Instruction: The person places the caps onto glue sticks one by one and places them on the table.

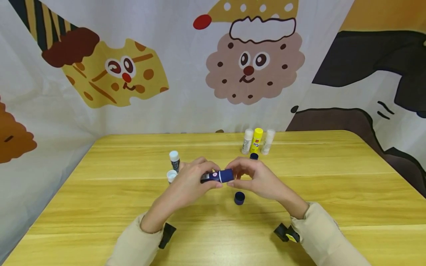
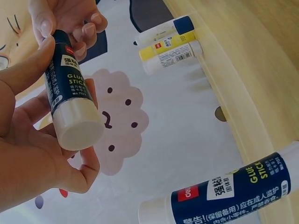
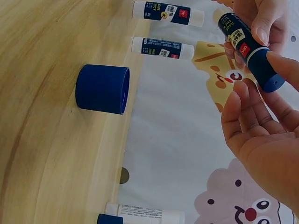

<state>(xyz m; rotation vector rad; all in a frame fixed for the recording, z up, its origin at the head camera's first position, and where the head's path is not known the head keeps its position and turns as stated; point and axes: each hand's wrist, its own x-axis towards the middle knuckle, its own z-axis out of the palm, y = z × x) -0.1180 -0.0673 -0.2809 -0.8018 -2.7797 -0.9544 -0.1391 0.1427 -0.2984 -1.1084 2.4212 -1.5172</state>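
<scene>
Above the middle of the table, a dark blue glue stick (image 1: 211, 176) lies almost level between two hands. My left hand (image 1: 190, 180) grips its labelled body, and its white base end (image 2: 80, 126) points toward the camera in the left wrist view. On the other end sits a blue cap (image 1: 227, 175), which my right hand (image 1: 257, 178) pinches between thumb and fingers. Below the hands, a loose blue cap (image 1: 239, 198) stands on the table, its hollow side up. Another blue cap (image 1: 254, 156) shows just behind the right hand.
Two more blue-labelled glue sticks (image 1: 174, 161) stand left of the left hand, the nearer partly hidden by it. At the back stand a white tube (image 1: 247, 142), a yellow glue stick (image 1: 256, 140) and another white tube (image 1: 268, 142). A printed cloth (image 1: 186, 114) hangs behind the table.
</scene>
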